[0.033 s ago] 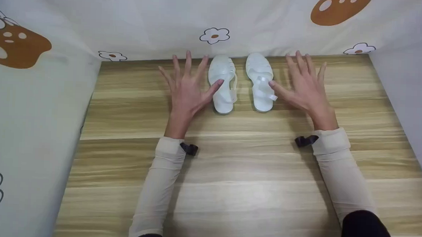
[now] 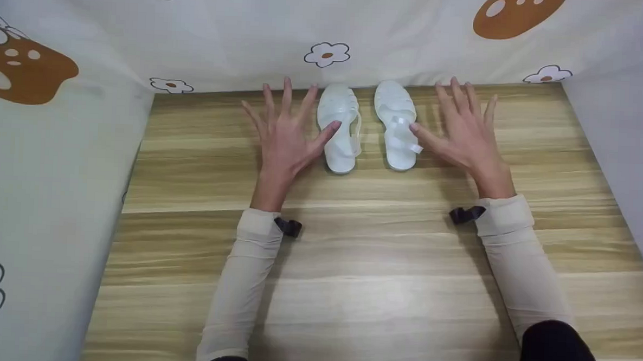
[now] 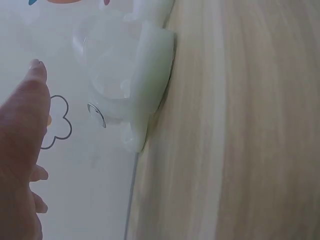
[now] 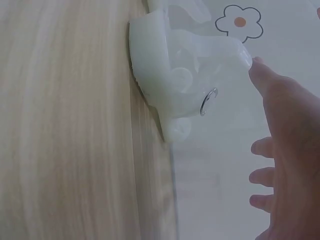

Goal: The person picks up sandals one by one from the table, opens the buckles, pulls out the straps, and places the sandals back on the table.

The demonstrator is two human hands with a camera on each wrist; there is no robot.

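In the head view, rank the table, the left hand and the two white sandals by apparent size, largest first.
1. The wooden table, by far.
2. The left hand, fingers spread.
3. The left sandal and the right sandal look alike, so I won't rank them. They also lie farther from the camera, so their true size against the hand is unsure.

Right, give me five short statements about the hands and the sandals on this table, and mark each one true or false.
1. Two white sandals, the left sandal and the right sandal, lie side by side on the wooden table. True.
2. The left hand grips a sandal and lifts it. False: its fingers are spread, and only the thumb reaches the left sandal, which lies on the table.
3. The right hand has its fingers spread. True.
4. The sandals are stacked one on the other. False: they lie apart with bare table between them.
5. The sandals' toes point toward the patterned cloth at the back. True.
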